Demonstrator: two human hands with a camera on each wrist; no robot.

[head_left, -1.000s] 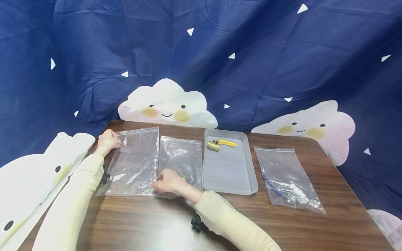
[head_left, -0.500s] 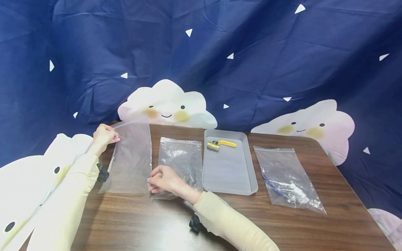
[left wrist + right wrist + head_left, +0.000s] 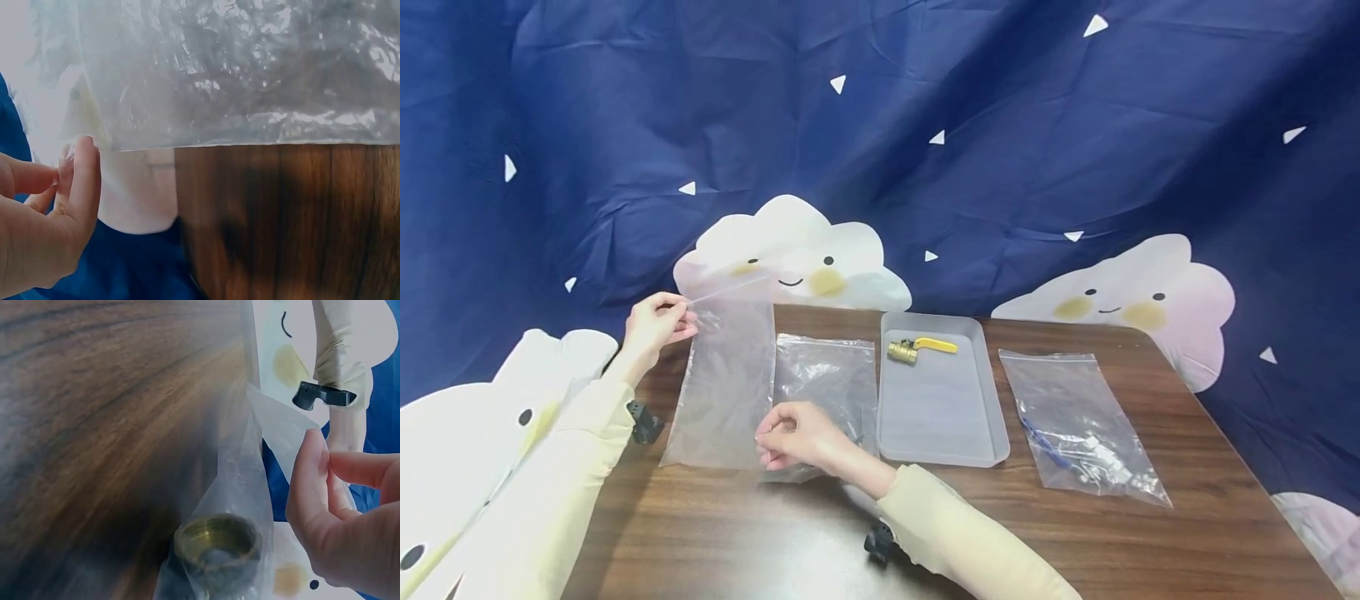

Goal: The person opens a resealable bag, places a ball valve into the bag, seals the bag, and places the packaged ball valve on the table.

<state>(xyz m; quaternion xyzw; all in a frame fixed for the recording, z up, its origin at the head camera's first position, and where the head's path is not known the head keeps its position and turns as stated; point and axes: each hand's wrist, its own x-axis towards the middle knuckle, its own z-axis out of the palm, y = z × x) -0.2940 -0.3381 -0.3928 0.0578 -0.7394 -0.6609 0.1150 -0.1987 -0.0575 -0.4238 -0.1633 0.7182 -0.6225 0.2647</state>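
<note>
My left hand (image 3: 653,333) pinches a clear zip bag (image 3: 726,383) near its zip end, seen close in the left wrist view. The bag hangs raised, its top edge overlapping the backdrop. By its lower right edge, my right hand (image 3: 801,437) has thumb and forefinger pinched together on the film; part of the bag (image 3: 284,425) runs behind these fingertips in the right wrist view. Beneath and beside the right hand lies a second clear zip bag (image 3: 827,371). A round brass fitting (image 3: 219,540) shows inside plastic in the right wrist view.
A translucent grey tray (image 3: 936,417) holds a brass ball valve (image 3: 903,352) with a yellow lever (image 3: 936,344). Farther right lies another zip bag (image 3: 1060,392) with a blue item and several shiny pieces. A blue cloud-patterned cloth (image 3: 880,150) hangs behind the wooden table (image 3: 722,533).
The left zip bag, lying flat a second ago, has been lifted at its far end by my left hand. Its right edge came off the neighbouring bag. The tray and other bags stay put.
</note>
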